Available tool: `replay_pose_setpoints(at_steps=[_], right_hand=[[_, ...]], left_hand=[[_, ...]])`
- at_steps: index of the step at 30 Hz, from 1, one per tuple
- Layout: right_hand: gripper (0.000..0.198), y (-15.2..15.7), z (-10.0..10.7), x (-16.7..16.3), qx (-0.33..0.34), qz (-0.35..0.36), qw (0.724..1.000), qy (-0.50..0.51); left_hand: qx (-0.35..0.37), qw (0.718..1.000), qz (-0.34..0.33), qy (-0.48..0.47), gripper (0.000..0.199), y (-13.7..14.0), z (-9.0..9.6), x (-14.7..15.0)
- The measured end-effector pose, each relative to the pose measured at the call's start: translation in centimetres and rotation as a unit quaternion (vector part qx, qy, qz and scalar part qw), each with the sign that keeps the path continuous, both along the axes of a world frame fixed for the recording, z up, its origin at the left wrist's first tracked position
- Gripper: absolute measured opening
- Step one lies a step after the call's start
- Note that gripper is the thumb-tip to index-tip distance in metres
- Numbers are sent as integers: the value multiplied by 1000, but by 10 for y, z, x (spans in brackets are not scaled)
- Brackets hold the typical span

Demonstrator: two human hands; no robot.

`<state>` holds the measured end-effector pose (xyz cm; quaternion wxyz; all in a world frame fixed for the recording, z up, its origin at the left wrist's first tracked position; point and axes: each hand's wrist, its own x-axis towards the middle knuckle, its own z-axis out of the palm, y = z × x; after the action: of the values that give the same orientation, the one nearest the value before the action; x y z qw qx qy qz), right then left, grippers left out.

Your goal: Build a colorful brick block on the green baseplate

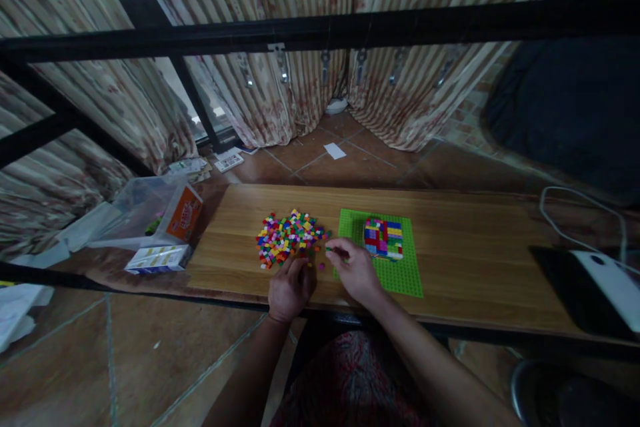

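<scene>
A loose heap of small colourful toy bricks [287, 237] lies on the wooden bench top. At its near edge is my left hand [290, 287], fingers bent down and closed; whatever is in them is hidden. My right hand [354, 270] pinches a small green brick [328, 249] between thumb and forefinger, just right of the heap. Under and beyond that hand is a green studded baseplate [413, 273]. On the baseplate stands a block built of multicoloured bricks [384, 238], to the right of my right fingertips. A single magenta brick [321, 267] lies between my hands.
Left of the bench top [475, 247] are a clear plastic bin [135, 213] with an orange label and a white-and-yellow box [157, 259]. At the right end, a white device [607, 283] with a cable lies on a dark sheet. A black rail [320, 33] crosses beyond.
</scene>
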<state>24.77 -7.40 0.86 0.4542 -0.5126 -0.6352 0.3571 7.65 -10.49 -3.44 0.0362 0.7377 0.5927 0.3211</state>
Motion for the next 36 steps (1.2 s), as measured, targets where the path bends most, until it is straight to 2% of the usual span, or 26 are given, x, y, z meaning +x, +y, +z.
replay_pose_setpoints(at_steps=[4,9,16,24,30,36], right_hand=[[16,-16,8,31,-19,-37,999,11],[19,-31,0,78,-23,-131,990,44],[29,-26,-9,123,-54,-215,971,91],[32,-6,-17,124,-68,-227,966,103],[30,-4,-30,120,-40,-237,968,76],[30,-6,-32,116,-8,-267,962,62]], left_hand=[[6,1000,-1,-3,16,1,-1,0],[19,1000,-12,1,17,3,-3,-2],[35,999,-12,11,17,5,-4,-3],[45,999,-14,23,15,6,0,-3],[37,999,-11,22,16,6,2,-2],[36,999,-11,26,14,6,2,-2]])
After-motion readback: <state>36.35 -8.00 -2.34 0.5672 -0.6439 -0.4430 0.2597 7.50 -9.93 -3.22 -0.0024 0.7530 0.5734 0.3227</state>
